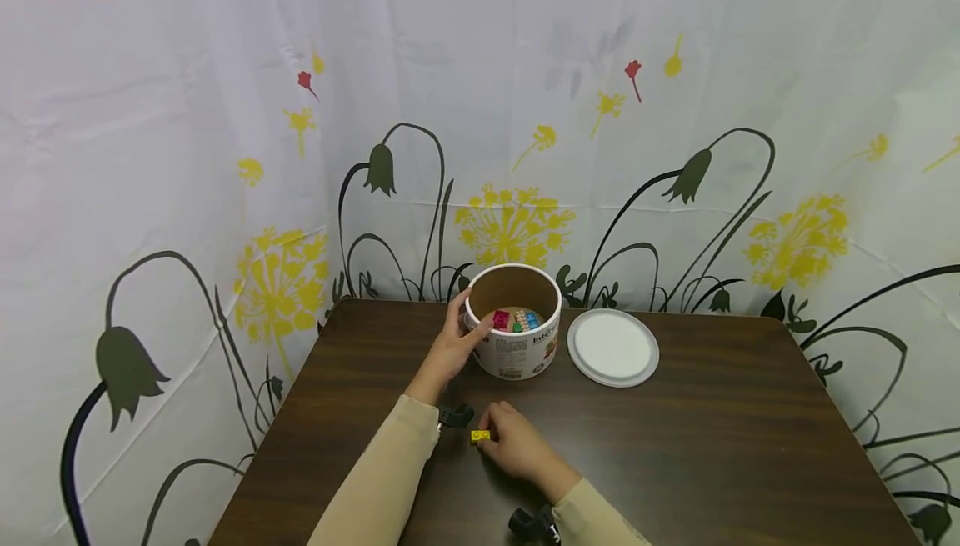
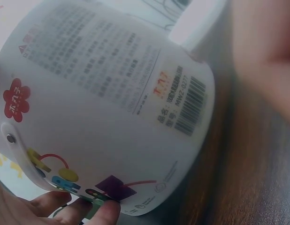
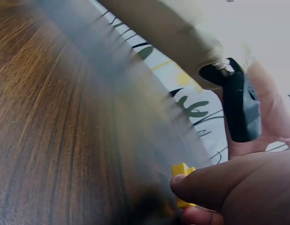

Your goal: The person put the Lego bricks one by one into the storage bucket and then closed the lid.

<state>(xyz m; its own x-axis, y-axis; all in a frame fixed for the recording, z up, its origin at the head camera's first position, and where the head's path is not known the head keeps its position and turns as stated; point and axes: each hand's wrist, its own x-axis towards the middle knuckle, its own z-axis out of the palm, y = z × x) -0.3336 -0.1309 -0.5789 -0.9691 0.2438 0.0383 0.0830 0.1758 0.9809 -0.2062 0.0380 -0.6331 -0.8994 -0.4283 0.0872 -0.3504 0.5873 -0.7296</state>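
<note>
Left hand point(image 1: 455, 344) grips the round white cardboard tub point(image 1: 514, 322) at its 9 o'clock side, right hand point(image 1: 516, 444) pinches 1 small yellow plastic brick point(image 1: 481, 436) on the dark wooden tabletop point(image 1: 712, 446) – a weak pinch could drop it, and a nudge might tip the tub.

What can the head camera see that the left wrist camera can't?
Only the head view shows the small yellow toy brick pinched by the right hand, the round white lid lying flat, the coloured bricks inside the tub, and the flowered curtain.

Only the left wrist view shows the tub's barcode, small printed text and red flower logo up close.

Both show the round white cardboard tub, the left hand gripping its side, and the dark brown wooden table.
</note>
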